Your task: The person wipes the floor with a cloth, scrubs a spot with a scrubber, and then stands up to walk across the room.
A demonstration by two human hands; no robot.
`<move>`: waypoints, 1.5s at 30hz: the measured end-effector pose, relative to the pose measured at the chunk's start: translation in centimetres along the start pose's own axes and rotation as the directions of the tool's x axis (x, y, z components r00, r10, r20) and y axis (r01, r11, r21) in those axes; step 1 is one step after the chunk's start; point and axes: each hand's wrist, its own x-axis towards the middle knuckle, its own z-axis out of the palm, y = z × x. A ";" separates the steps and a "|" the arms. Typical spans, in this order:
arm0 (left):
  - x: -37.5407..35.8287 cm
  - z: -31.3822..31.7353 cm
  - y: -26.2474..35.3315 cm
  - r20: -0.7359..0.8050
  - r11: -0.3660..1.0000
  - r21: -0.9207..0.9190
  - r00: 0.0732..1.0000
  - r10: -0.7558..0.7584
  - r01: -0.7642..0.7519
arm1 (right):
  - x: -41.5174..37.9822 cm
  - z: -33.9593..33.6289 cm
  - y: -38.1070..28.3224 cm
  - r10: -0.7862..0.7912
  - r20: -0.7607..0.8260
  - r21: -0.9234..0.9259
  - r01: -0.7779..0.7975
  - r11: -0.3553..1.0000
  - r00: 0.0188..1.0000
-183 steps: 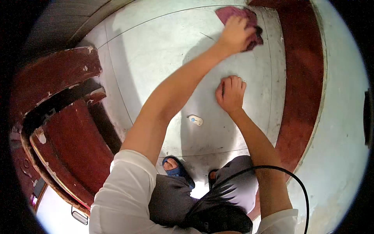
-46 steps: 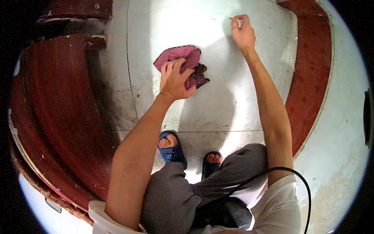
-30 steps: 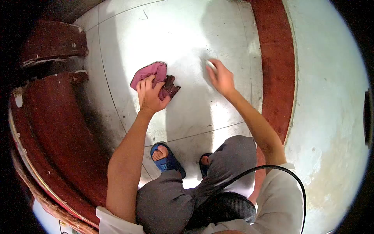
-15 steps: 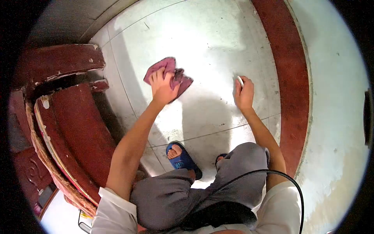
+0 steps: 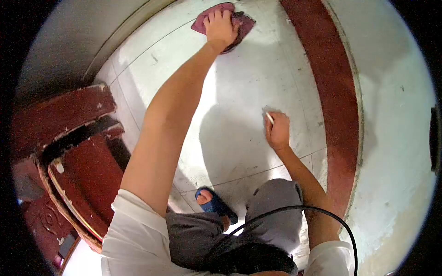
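Note:
My left hand (image 5: 221,28) is stretched far forward over a dark pink cloth (image 5: 201,24) on the pale tiled floor, fingers bent and pressed into it. The cloth is bunched, with a darker, dirty-looking part to the right of the hand. My right hand (image 5: 279,131) is closed and rests low at the floor, nearer to my knees. From its fingers pokes the end of a small, thin white object (image 5: 270,118); the rest of it is hidden in the fist.
On the left stands worn dark red wooden furniture (image 5: 90,177) with chipped edges. A red band (image 5: 338,106) runs along the floor beside the pale wall (image 5: 396,138) at right. My foot in a blue slipper (image 5: 214,202) is below. A black cable (image 5: 294,208) arches over my lap.
My left hand has pushed the cloth forward and slightly right across the floor. My right hand has shifted a little back and left, still closed on the white object.

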 end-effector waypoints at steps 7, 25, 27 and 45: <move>2.1 0.9 2.4 0.034 1.000 0.009 0.999 -0.010 0.010 | 0.1 0.0 -0.1 -0.014 0.017 -0.027 0.014 1.000 1.000; 0.6 -2.7 -3.7 0.128 0.990 -0.094 0.988 -0.091 0.103 | -0.3 0.6 0.7 0.004 0.083 -0.022 -0.002 1.000 0.997; 1.2 -2.4 -4.3 0.147 0.988 -0.011 0.978 -0.151 0.154 | -0.3 0.9 1.0 -0.027 0.059 -0.006 0.028 1.000 0.998; -23.9 -16.8 2.5 0.406 0.877 -0.391 0.802 0.438 -0.281 | -0.4 0.7 0.7 -0.229 -0.179 0.010 0.235 0.972 0.957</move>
